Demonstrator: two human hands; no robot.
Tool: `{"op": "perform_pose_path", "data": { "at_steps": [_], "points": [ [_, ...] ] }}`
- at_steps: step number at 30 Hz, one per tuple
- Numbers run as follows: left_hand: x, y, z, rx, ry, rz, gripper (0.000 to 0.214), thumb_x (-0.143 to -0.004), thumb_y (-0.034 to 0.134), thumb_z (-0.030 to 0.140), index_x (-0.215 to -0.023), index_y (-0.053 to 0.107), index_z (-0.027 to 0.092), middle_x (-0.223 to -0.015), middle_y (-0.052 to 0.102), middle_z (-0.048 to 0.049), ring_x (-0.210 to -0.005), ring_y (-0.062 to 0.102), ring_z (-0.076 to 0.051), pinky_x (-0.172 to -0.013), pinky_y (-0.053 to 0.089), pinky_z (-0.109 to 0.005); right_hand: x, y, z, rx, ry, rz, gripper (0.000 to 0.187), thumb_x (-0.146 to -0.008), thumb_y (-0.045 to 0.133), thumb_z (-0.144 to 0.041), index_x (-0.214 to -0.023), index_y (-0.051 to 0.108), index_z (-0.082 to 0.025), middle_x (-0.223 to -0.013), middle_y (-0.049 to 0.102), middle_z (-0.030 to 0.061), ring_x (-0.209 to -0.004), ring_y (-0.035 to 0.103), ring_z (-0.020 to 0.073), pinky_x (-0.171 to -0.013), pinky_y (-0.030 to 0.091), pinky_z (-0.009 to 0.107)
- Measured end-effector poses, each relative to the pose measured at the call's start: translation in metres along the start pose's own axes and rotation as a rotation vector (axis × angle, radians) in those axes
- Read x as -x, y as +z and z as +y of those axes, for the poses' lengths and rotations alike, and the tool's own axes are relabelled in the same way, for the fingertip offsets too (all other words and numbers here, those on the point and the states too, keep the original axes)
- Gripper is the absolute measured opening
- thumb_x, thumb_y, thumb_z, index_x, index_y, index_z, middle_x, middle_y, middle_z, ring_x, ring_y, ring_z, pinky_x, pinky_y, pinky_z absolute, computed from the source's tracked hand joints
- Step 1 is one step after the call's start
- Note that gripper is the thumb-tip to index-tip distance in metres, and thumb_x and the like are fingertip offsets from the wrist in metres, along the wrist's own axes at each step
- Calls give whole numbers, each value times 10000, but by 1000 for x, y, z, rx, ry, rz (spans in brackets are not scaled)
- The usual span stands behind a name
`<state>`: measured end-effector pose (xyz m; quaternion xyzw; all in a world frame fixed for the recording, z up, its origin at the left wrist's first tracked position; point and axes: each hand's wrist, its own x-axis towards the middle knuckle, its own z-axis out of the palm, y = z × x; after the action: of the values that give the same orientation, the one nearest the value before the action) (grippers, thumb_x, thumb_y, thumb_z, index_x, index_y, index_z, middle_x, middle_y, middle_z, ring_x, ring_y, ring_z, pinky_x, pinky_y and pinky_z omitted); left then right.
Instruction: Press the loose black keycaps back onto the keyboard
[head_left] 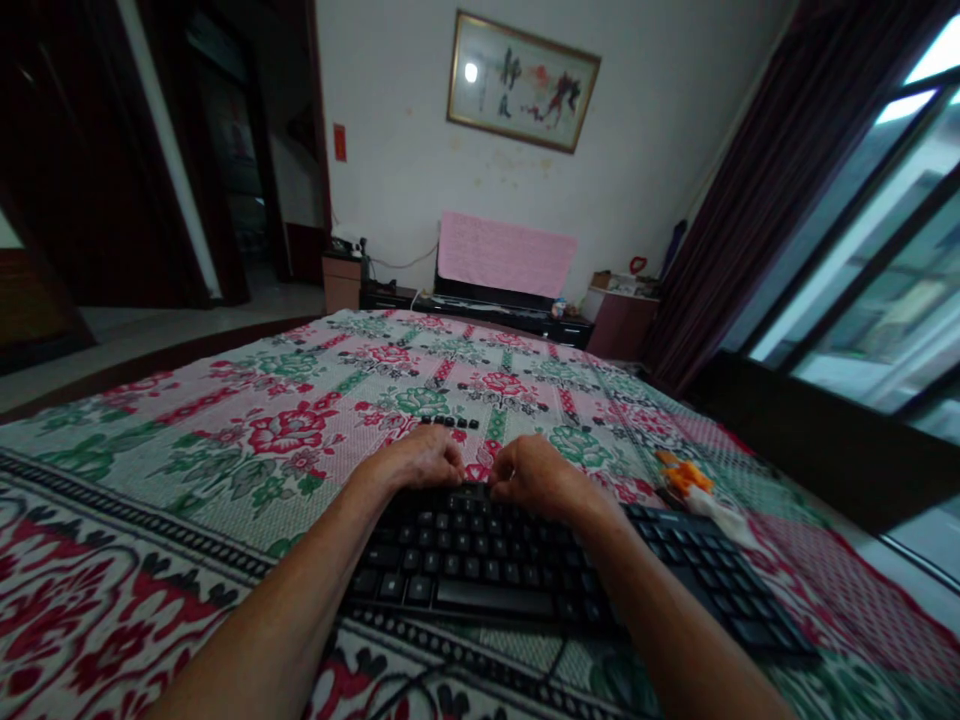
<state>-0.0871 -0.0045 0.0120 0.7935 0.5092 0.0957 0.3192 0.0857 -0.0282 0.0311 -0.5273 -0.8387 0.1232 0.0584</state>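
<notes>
A black keyboard (480, 560) lies on a flowered bedspread (285, 420) in front of me. My left hand (416, 458) and my right hand (536, 472) both rest on the keyboard's far edge, fingers curled down and close together near its top row. What the fingertips pinch, if anything, is hidden. A short row of loose black keycaps (450, 422) lies on the cloth just beyond my hands. The keyboard's cable (420, 690) trails toward me at the bottom.
An orange and white item (694, 485) lies on the bedspread to the right of the keyboard. Beyond the bed stand a low dark cabinet with a pink cloth (506, 255), a framed picture (521, 80), dark curtains (757, 190) and a window (885, 260).
</notes>
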Motion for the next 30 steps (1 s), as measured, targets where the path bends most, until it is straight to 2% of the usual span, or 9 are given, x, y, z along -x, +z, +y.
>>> {"op": "perform_pose_path", "data": {
  "at_steps": [4,11,17,30],
  "points": [
    [-2,1,-3,0,22,0,212,-541,471,267,-639,630,167,-493,492,39,-480,417,-72,-432,268,-164,-1,3,6,-40,-18,5,166,-589,473,-207,-574,625,-143,-498,564,17,-486,476,92,-426,305,173],
    [-3,1,-5,-21,44,-18,223,-547,467,269,-655,633,167,-530,520,38,-506,431,-78,-468,292,-170,2,1,-1,-25,10,17,156,-579,481,-177,-590,634,-149,-489,563,15,-490,474,98,-439,304,179],
    [-5,3,-10,-17,55,-1,246,-560,470,304,-678,633,163,-543,520,30,-524,431,-81,-458,287,-165,8,-4,5,-95,-112,-38,201,-616,457,-177,-680,646,-159,-587,599,12,-546,499,98,-476,331,171],
    [-3,1,-4,29,28,-8,224,-549,480,286,-647,626,148,-518,502,28,-500,412,-83,-456,280,-175,4,-1,-2,28,-4,-19,203,-571,448,-146,-656,632,-156,-604,607,51,-536,504,115,-450,318,188]
  ]
}}
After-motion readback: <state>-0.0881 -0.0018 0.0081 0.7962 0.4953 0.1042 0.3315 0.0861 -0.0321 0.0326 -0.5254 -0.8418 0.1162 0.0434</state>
